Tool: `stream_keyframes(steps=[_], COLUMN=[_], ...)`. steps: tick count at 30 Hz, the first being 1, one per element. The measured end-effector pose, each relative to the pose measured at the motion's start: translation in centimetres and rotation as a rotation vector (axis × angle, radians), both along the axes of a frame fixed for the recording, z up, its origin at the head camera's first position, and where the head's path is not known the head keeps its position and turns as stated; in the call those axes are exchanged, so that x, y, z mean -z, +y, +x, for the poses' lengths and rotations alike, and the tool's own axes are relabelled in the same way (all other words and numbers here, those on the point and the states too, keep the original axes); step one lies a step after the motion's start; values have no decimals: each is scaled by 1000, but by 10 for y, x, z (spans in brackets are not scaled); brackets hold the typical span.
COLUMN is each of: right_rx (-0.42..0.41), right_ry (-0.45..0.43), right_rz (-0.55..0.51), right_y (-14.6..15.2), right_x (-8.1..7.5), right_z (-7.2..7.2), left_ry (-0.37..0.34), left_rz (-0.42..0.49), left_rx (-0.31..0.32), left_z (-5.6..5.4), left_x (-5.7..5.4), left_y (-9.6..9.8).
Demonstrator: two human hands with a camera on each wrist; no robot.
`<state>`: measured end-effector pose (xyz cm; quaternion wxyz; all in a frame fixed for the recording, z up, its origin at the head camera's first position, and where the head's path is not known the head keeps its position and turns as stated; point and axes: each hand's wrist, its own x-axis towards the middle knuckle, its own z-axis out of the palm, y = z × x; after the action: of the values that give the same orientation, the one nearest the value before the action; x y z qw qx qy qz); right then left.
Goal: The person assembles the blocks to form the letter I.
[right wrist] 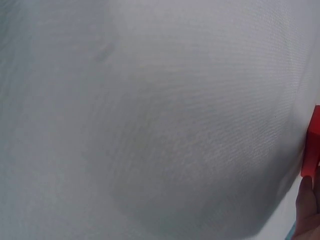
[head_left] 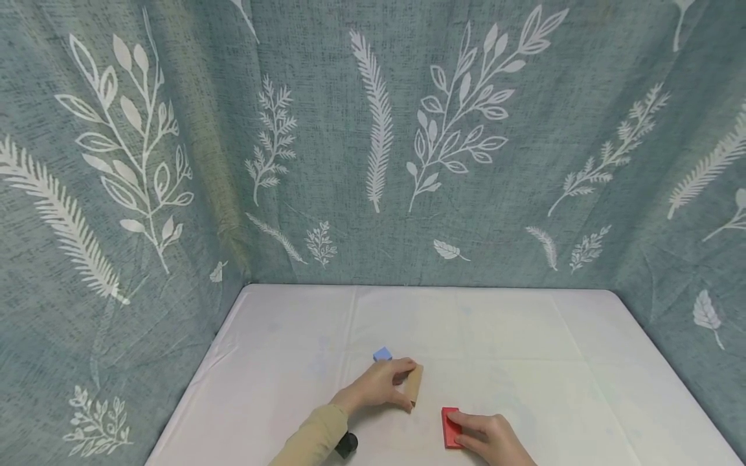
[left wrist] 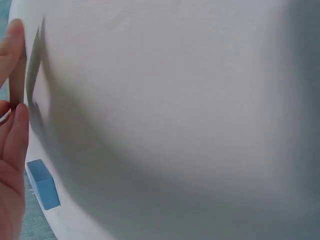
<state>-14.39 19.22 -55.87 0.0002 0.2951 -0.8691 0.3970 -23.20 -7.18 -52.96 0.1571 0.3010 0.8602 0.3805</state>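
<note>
My left hand (head_left: 381, 383) grips a flat tan wooden block (head_left: 414, 383) by its two ends, thumb at the near end and fingertips at the far end. In the left wrist view the block (left wrist: 18, 82) stands close over the cloth, its shadow beside it. Just behind that hand lies a small blue block (head_left: 382, 354); the left wrist view shows it (left wrist: 44, 185) below the fingers. Nearer the front and to the right, my right hand (head_left: 492, 437) pinches a red rectangular block (head_left: 451, 428) along its right side. Only an edge of the red block (right wrist: 312, 145) shows in the right wrist view.
A white cloth (head_left: 513, 336) covers the table. Green-blue curtains with white leaf prints (head_left: 408, 246) hang behind it and along both sides. A black device (head_left: 347, 444) sits at the left wrist, by the sleeve.
</note>
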Motion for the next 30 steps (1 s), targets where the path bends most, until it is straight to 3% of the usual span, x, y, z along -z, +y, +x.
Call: stream_keyframes(steps=[9, 20, 30], right_rx=[0, 18, 9], right_ry=[-12, -130, -56], right_rz=[16, 59, 41], right_y=[0, -1, 0], right_x=[-2, -5, -4], right_z=[0, -2, -1], left_ry=[93, 53, 94], left_rz=[-34, 4, -15], left_rx=[-40, -65, -67], left_z=[-6, -9, -9], left_x=[-14, -31, -43], left_y=[2, 9, 14])
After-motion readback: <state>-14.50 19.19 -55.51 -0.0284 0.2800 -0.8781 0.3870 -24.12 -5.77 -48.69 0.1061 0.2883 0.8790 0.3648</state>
